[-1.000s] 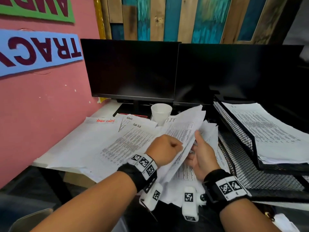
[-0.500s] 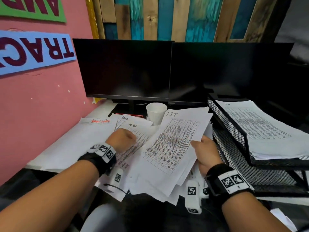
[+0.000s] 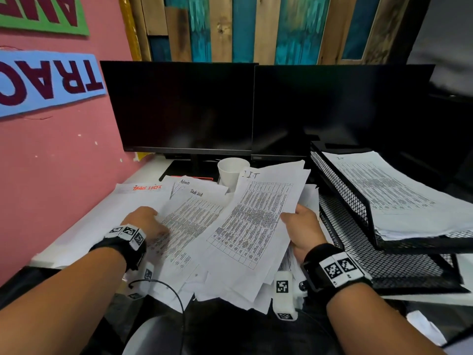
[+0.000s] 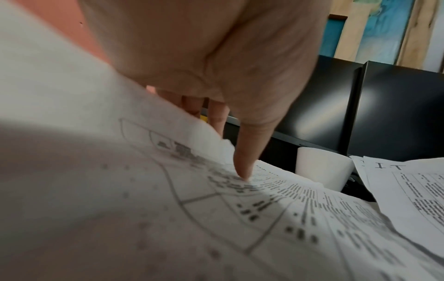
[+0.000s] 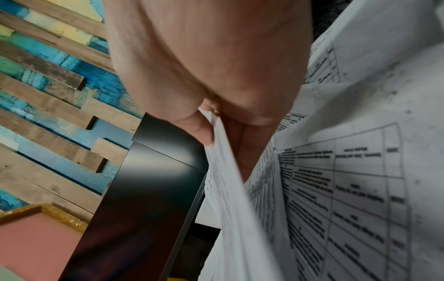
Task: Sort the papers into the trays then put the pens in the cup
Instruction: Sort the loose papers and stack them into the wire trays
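Observation:
Printed sheets lie scattered over the white desk (image 3: pixel 84 226). My right hand (image 3: pixel 294 219) pinches the right edge of a small sheaf headed "J.I.T" (image 3: pixel 256 221), thumb (image 5: pixel 204 133) on top and fingers underneath. My left hand (image 3: pixel 148 221) rests open on the loose papers at the left, its thumb (image 4: pixel 245 161) pressing down on the "Task list" sheet (image 3: pixel 189 219). A white cup (image 3: pixel 230 172) stands behind the papers, apart from both hands. At the right are two black mesh trays: the upper tray (image 3: pixel 340 185) holds a paper stack (image 3: pixel 389 198), while the lower tray (image 3: pixel 378 262) shows bare mesh. No pen is in view.
Two dark monitors (image 3: pixel 184 106) (image 3: pixel 332 108) stand along the back of the desk. A pink wall (image 3: pixel 51 175) closes the left side. Sheets hang over the desk's front edge near my wrists. A black cable (image 3: pixel 176 301) loops below the left wrist.
My left hand has let go of the sheaf and moved left onto the Task list sheet. The right hand keeps the sheaf, which now lies flatter and face up.

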Available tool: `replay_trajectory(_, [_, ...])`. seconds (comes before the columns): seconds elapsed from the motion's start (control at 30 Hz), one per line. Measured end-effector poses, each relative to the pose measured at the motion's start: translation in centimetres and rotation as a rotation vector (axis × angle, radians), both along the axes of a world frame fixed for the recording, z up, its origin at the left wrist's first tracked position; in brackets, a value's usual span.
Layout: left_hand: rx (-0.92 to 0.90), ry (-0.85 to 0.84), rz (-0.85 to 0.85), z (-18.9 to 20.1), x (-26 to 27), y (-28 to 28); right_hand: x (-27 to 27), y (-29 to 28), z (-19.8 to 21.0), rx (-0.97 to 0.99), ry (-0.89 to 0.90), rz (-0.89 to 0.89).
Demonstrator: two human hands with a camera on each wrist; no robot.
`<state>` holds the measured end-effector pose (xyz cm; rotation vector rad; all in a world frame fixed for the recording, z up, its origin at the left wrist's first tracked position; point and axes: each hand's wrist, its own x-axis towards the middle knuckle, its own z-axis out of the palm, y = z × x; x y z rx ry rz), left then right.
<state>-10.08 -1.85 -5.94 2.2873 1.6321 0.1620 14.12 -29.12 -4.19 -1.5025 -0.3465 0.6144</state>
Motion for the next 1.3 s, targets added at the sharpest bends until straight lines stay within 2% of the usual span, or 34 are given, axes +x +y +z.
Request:
replay_trajectory(0.23, [0.057,-0.280,0.090,1.0,-1.9,1.0,0.1,-0.3,0.0,0.001,0.008,0.015])
replay_trajectory(0.37, [0.024,-0.595,0.124,1.8,-3.3,2.1,0.4,-0.4,-0.3,-0.005,0.005,0.005])
replay_trajectory(0.53, [-0.070,-1.086,0.088,4.2,-4.1,1.7,0.4,-0.8,-0.4,0.016,0.054,-0.009])
replay_trajectory(0.6, [-0.132,-1.221,0.089,5.3,-3.6,0.9,0.2,-1.0,-0.4,0.034,0.064,0.003])
replay_trajectory(0.67, [-0.214,-1.280,0.086,6.0,-2.5,0.0,0.1,-0.9,-0.4,0.048,0.061,0.013])
replay_trajectory(0.8, [-0.313,-1.216,-0.007,5.9,-0.1,-2.1,-0.1,-0.7,-0.3,0.072,0.061,0.008])
replay_trajectory(0.97, [-0.430,-0.949,-0.080,4.2,3.4,-5.6,-0.4,-0.7,0.2,0.095,0.108,0.026])
replay_trajectory(1.1, [-0.450,-0.748,-0.124,3.0,5.7,-7.5,-0.8,-1.1,0.5,0.138,0.178,0.034])
replay_trajectory(1.2, [-0.541,-0.683,-0.141,2.9,6.8,-8.1,-0.5,-1.1,0.4,0.156,0.196,0.005])
replay_trajectory(1.3, [-0.537,-0.669,-0.139,2.6,7.3,-8.1,-0.6,-0.8,0.5,0.125,0.182,-0.020])
